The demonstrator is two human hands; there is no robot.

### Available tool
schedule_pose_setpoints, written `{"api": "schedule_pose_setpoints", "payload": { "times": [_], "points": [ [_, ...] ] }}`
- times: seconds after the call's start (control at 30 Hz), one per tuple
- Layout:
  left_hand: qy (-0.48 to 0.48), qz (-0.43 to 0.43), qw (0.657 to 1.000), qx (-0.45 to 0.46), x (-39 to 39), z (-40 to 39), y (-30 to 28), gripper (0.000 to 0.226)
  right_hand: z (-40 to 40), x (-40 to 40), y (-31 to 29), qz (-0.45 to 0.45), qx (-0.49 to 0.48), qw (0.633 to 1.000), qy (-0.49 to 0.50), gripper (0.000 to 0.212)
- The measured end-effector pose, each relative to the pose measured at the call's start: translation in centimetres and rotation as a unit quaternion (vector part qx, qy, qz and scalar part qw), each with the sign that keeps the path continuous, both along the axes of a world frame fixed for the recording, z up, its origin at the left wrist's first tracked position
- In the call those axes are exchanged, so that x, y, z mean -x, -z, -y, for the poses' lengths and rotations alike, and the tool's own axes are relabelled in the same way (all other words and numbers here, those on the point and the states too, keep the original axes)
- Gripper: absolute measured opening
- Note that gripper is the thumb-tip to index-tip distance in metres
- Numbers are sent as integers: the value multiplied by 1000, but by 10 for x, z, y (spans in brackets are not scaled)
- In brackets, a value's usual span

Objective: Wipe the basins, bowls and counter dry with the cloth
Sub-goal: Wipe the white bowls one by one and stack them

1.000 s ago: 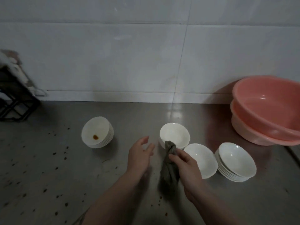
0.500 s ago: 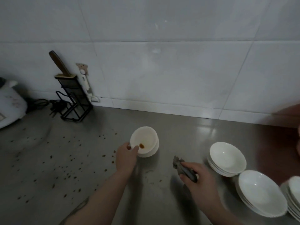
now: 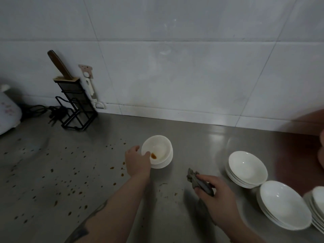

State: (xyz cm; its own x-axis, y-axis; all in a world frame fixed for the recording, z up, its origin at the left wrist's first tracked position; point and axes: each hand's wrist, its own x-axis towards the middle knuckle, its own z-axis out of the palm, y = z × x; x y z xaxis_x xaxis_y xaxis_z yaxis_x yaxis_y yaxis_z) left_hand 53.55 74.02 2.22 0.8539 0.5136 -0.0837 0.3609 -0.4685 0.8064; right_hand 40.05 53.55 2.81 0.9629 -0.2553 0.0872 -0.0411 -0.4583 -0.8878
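We judge that we are between bowls, taking up the next one to dry: our left hand grips the near-left rim of the small stack of glossy white ceramic bowls, thumb hooked over the lip just beside a brown spot of sauce in the top bowl, while our right hand pinches the crumpled grey-green cloth between thumb and curled fingers, held near the counter to the right of that stack and apart from it. The next move, as we read it, calls for tilting or lifting the top bowl and bringing the cloth into its hollow, taking the sauce spot first so it does not smear. The brushed stainless-steel counter is smooth and dully reflective, freckled with small brown droplets across its left half, so it will need wiping afterwards. To the right sit two stacks of shallow white ceramic bowls, rounded and shiny, and a third at the frame's edge. Far left stands a black wire knife rack with a brown wooden handle against the pale glazed wall tiles. The basins are almost out of view; only a pinkish edge shows far right.
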Motion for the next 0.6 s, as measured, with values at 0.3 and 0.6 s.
{"api": "schedule_pose_setpoints", "payload": {
  "times": [0.3, 0.6],
  "points": [
    [20, 22, 1000, -9, -5, -3, -8, 30, -5, 2, -15, 12, -13, 1000, -5, 50],
    [18, 19, 982, 190, 27, -1, -44, 29, 20, 22, -28, -8, -39, 999, -7, 41]
  ]
}}
